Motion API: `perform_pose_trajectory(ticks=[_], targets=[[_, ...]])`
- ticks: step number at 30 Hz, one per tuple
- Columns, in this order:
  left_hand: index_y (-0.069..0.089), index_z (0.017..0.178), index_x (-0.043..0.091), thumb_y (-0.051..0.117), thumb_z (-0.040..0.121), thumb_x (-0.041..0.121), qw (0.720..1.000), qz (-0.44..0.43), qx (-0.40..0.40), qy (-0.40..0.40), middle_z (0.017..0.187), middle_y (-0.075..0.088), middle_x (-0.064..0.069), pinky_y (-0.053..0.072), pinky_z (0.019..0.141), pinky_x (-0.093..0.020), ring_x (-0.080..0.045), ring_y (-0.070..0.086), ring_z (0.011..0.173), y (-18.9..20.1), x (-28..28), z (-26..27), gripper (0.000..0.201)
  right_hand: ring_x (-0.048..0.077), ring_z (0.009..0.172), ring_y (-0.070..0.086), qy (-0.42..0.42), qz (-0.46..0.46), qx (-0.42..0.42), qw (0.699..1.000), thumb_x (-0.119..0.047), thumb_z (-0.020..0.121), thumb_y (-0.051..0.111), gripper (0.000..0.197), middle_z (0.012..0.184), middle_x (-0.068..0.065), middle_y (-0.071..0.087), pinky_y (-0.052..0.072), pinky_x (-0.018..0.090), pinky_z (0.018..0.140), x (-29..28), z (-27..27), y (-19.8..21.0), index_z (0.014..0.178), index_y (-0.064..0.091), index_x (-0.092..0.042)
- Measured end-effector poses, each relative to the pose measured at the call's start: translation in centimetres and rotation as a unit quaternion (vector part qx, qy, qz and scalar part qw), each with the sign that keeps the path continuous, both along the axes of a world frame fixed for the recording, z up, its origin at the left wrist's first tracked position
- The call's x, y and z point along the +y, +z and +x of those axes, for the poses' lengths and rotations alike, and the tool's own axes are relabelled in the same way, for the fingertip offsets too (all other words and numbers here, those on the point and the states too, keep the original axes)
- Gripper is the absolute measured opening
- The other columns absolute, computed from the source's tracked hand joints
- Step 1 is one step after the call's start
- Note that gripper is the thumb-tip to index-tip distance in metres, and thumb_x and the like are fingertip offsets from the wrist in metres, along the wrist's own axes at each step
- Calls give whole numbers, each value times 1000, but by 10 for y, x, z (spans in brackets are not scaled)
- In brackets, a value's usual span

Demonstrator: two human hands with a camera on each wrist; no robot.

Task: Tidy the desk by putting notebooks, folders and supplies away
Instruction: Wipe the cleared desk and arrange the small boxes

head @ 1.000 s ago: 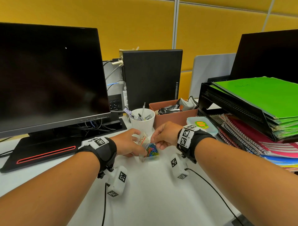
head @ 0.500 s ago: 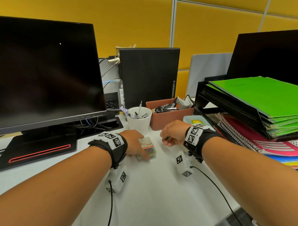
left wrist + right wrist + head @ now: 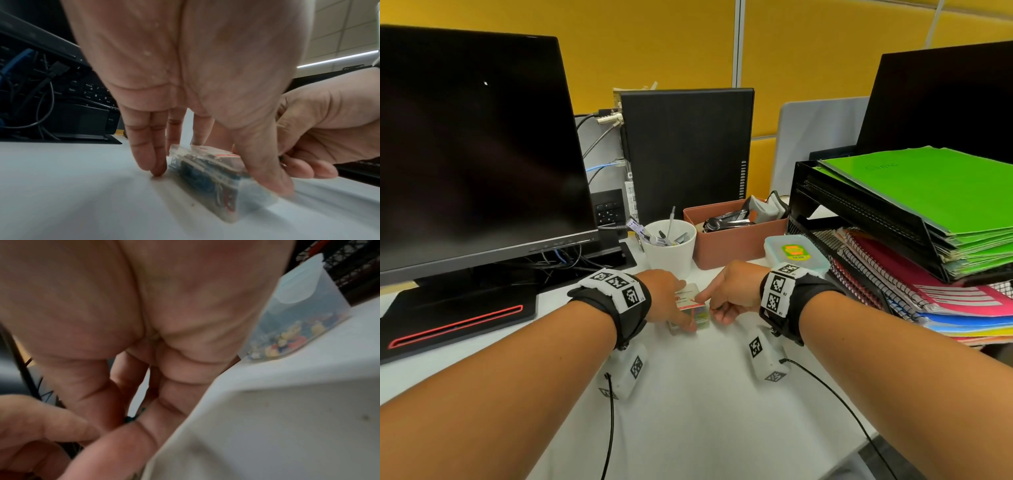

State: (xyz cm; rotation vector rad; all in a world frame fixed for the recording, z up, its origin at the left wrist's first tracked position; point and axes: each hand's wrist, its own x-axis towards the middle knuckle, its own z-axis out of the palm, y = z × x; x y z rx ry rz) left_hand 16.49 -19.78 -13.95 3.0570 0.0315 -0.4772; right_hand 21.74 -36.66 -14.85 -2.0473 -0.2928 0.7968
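Two monitors (image 3: 476,144); one white cup (image 3: 669,248); one brown bin (image 3: 732,240).

Open white desk (image 3: 688,411) toward the near edge, crossed only by two thin black cables (image 3: 835,401). Hemmed on the left by monitor base (image 3: 458,318). Blocked behind by white pen cup (image 3: 671,253), brown box (image 3: 732,243) and lidded plastic tub (image 3: 796,253), set close together. Walled on the right by black file tray (image 3: 859,219) with notebooks (image 3: 928,294) jutting out.
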Motion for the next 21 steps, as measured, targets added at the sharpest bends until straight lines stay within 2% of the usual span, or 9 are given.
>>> perform_pose_trajectory(ticks=[3,5,8,10,12,14,17,19,21], targets=[[33,158,23,62,86,70,1000,8,-17,-24,144,54,-2,44,105,-31,-23,53,129,-3,-7,6,91,19,52,64,-27,12,-4,1000,15,90,58,23,66,17,68,61,30,62,-10,3,2,104,74,5],[42,153,24,61,89,67,999,17,-37,-31,140,58,-3,47,102,-32,-24,56,125,-5,-17,11,80,20,52,64,-45,5,-14,999,12,89,61,19,64,17,68,61,32,64,-22,4,5,104,73,10],[64,134,22,66,89,59,996,23,-79,-28,127,67,-4,53,97,-35,-25,63,115,-5,-32,23,58,21,53,64,-55,-19,-21,998,9,89,66,19,63,16,68,62,32,62,-45,2,5,106,70,15],[73,116,23,66,85,60,993,38,-105,-26,111,72,-2,56,88,-35,-24,67,102,-5,-44,32,49,22,52,64,-61,-26,-16,998,10,89,64,19,62,15,67,60,31,56,-63,-2,4,106,69,17],[74,103,22,67,85,54,990,53,-131,-19,98,71,0,56,78,-32,-22,66,89,-1,-56,40,38,22,50,63,-63,-36,-8,997,11,90,60,17,62,15,66,58,30,52,-76,-5,2,103,69,16],[72,103,21,66,90,47,986,48,-159,-16,97,69,0,55,76,-33,-22,65,87,5,-74,50,30,23,51,63,-75,-49,-6,996,12,90,57,18,65,18,66,57,30,51,-89,-8,-3,103,69,16],[72,101,19,60,94,48,984,-38,-172,11,97,72,-2,58,84,-39,-23,68,88,12,-106,65,32,29,60,62,-92,-59,4,994,11,88,56,24,73,23,64,56,36,61,-107,-12,-9,107,66,20],[70,94,16,57,96,49,974,-159,-152,48,93,74,-6,62,81,-42,-25,74,81,10,-124,74,35,29,58,60,-105,-60,11,993,10,88,55,28,72,23,62,53,39,67,-117,-12,-14,112,64,20],[66,99,11,60,97,50,947,-279,-122,99,88,72,-8,64,76,-41,-27,76,74,7,-138,79,39,28,56,58,-118,-51,19,992,9,88,55,30,72,24,62,51,43,71,-125,-12,-17,114,63,22]])
